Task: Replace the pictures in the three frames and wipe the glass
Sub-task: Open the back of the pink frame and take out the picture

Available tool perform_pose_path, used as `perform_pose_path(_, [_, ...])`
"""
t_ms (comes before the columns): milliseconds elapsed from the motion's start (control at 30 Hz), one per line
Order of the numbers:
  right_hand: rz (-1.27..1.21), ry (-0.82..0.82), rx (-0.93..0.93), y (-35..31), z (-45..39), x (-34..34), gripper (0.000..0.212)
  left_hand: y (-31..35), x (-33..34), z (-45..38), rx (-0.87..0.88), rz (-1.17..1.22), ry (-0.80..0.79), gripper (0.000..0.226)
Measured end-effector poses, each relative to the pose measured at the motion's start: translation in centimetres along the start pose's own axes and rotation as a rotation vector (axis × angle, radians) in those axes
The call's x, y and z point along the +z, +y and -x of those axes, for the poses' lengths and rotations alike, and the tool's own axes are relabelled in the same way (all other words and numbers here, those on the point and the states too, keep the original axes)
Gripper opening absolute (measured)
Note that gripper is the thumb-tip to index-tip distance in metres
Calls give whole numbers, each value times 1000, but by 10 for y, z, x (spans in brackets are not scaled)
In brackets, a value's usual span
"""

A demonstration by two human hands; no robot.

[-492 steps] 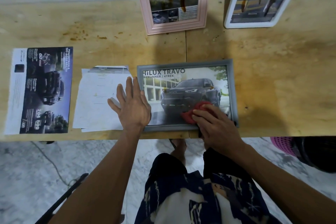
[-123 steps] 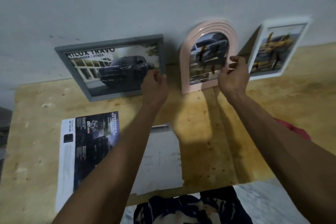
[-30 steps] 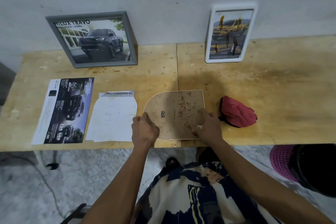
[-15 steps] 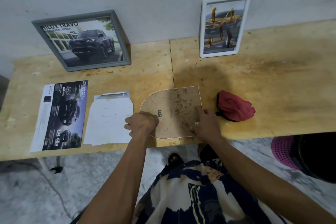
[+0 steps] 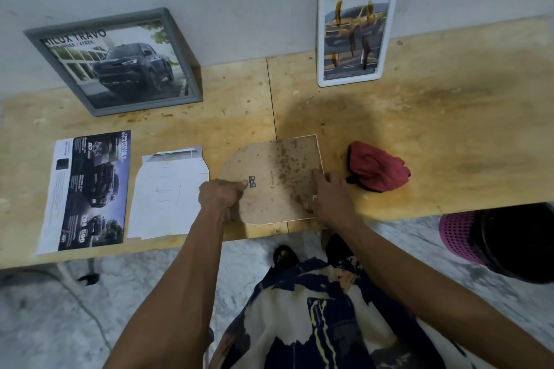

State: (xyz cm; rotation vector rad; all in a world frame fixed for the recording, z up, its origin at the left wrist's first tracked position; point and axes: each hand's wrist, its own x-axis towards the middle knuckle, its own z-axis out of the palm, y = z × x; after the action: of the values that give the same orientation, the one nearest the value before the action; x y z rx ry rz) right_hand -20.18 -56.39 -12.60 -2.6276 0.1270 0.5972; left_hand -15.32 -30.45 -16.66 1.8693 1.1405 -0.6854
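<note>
The arched frame (image 5: 277,172) lies face down near the table's front edge, its stained brown backing up. My left hand (image 5: 220,196) curls over its rounded left end by the small metal hanger. My right hand (image 5: 328,196) presses fingers on its lower right corner. A red cloth (image 5: 377,169) sits bunched just right of it. The grey frame (image 5: 117,61) with a dark truck picture leans on the wall at back left. The white frame (image 5: 353,31) with streaked glass leans at back right. A dark car picture (image 5: 90,192) and a white arch-cut paper (image 5: 169,192) lie flat at left.
The wooden table (image 5: 434,135) runs across the view, its front edge just below the arched frame. A pink basket (image 5: 458,237) and a dark bin (image 5: 518,243) stand on the floor at right. My patterned clothing fills the lower middle.
My left hand has slid onto the backing beside the hanger, fingers curled. My right hand stays at the lower right corner. The frame has not visibly shifted.
</note>
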Motion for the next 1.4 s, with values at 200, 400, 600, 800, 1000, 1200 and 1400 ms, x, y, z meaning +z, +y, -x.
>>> perform_pose_path(200, [-94,-39,22,2,0,-4,85,9,-13,26,38,116,-60,54])
perform_pose_path(400, [-224,-46,56,5,-1,-8,87,-4,-22,13,40,204,-96,65])
perform_pose_path(600, [-149,-59,52,4,-1,-3,78,7,-33,39,49,186,-100,44])
perform_pose_path(800, [-122,-39,31,-1,2,-5,65,7,-34,43,83,180,-93,34])
perform_pose_path(1000, [-130,-36,51,-7,7,-9,61,-9,-42,13,75,208,-118,41])
perform_pose_path(1200, [-25,-47,4,-16,14,-15,57,1,-41,32,78,237,-133,34])
perform_pose_path(1400, [5,-73,21,-19,12,-16,55,3,-46,40,60,358,-210,32])
